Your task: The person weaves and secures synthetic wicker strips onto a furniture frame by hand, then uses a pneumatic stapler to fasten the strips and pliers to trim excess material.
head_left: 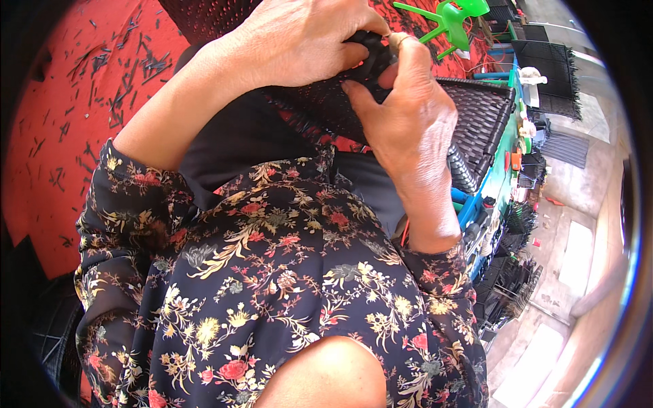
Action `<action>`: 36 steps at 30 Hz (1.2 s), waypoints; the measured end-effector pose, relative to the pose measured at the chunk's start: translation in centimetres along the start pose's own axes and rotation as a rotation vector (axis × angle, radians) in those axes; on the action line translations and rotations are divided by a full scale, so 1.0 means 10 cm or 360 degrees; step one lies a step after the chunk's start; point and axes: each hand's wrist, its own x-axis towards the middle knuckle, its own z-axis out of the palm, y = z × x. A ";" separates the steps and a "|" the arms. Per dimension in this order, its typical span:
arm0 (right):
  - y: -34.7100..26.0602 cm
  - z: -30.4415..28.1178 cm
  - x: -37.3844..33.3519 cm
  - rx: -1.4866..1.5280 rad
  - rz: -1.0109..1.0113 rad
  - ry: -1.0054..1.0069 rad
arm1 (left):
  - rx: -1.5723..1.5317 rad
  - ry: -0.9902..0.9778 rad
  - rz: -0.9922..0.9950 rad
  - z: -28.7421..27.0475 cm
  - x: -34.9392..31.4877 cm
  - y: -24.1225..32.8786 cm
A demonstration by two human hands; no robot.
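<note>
A dark woven wicker piece (320,107) rests across my lap, with small holes through which red shows. My left hand (299,44) reaches over it from the left, its fingers bent and closed on the black strips at its edge. From the right, my right hand (410,109) pinches the same spot between thumb and fingers. Both hands' fingertips nearly meet there, and a ring shows on one right finger. Exactly how the strips run between the fingers is partly hidden.
Red floor covering (64,129) at the left is strewn with dark strip scraps (153,64). A bright green plastic stool (449,24) lies at the far right. Beside my right arm stands a brown woven panel (479,119), next to a blue-green frame (500,183) and black bundles (507,285).
</note>
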 end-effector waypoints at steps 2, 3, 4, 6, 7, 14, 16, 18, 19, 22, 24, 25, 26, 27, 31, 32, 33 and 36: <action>-0.06 -0.03 0.01 0.0040 0.0002 0.0024 | 0.0017 0.0021 0.0001 -0.04 -0.01 0.00; -0.11 -0.03 0.02 0.0046 0.0010 0.0023 | 0.0019 0.0030 0.0004 -0.04 -0.02 -0.03; -0.16 -0.03 0.04 0.0051 0.0018 0.0023 | 0.0010 0.0032 0.0009 -0.05 -0.02 -0.05; -0.19 0.02 0.05 0.0032 -0.0010 0.0060 | -0.0009 0.0036 0.0018 -0.07 -0.01 -0.10; -0.16 0.03 0.06 0.0110 0.0049 0.0045 | -0.0006 0.0031 -0.0001 -0.06 0.00 -0.09; 0.09 0.00 0.20 0.1113 0.0341 -0.0131 | 0.0075 0.0019 -0.0023 -0.05 -0.04 -0.07; 0.16 0.02 0.26 0.1258 0.0380 -0.0189 | 0.0084 0.0013 -0.0018 -0.03 -0.05 -0.09; 0.33 0.04 0.35 0.1254 0.0192 -0.0175 | 0.0079 0.0021 0.0038 0.00 0.00 -0.11; 0.52 0.08 0.40 0.1211 0.0015 -0.0146 | 0.0074 0.0026 0.0067 0.03 0.05 -0.12; 0.66 0.08 0.45 0.1077 -0.0206 -0.0180 | 0.0103 -0.0007 0.0021 0.09 0.10 -0.13; 0.61 0.05 0.46 0.0904 -0.0320 -0.0184 | 0.0139 -0.0042 0.0014 0.09 0.07 -0.14; 0.56 0.02 0.46 0.0775 -0.0411 -0.0156 | 0.0154 -0.0059 0.0011 0.09 0.05 -0.14; 0.53 0.01 0.45 0.0645 -0.0501 -0.0129 | 0.0151 -0.0067 -0.0004 0.08 0.04 -0.14; 0.56 0.02 0.46 0.0563 -0.0718 -0.0015 | 0.0144 -0.0073 -0.0013 0.07 0.04 -0.13; 0.61 0.14 0.45 0.0310 -0.1193 0.0330 | 0.0107 -0.0036 0.0022 0.02 0.02 -0.08; 0.61 0.14 0.44 0.0298 -0.1200 0.0353 | 0.0093 -0.0050 0.0021 0.01 0.03 -0.08; 0.62 0.17 0.42 0.0294 -0.1207 0.0378 | 0.0083 -0.0066 0.0014 0.00 0.03 -0.07; 0.62 0.26 0.46 0.0383 -0.1122 0.0475 | 0.0093 -0.0081 -0.0004 0.02 0.03 -0.08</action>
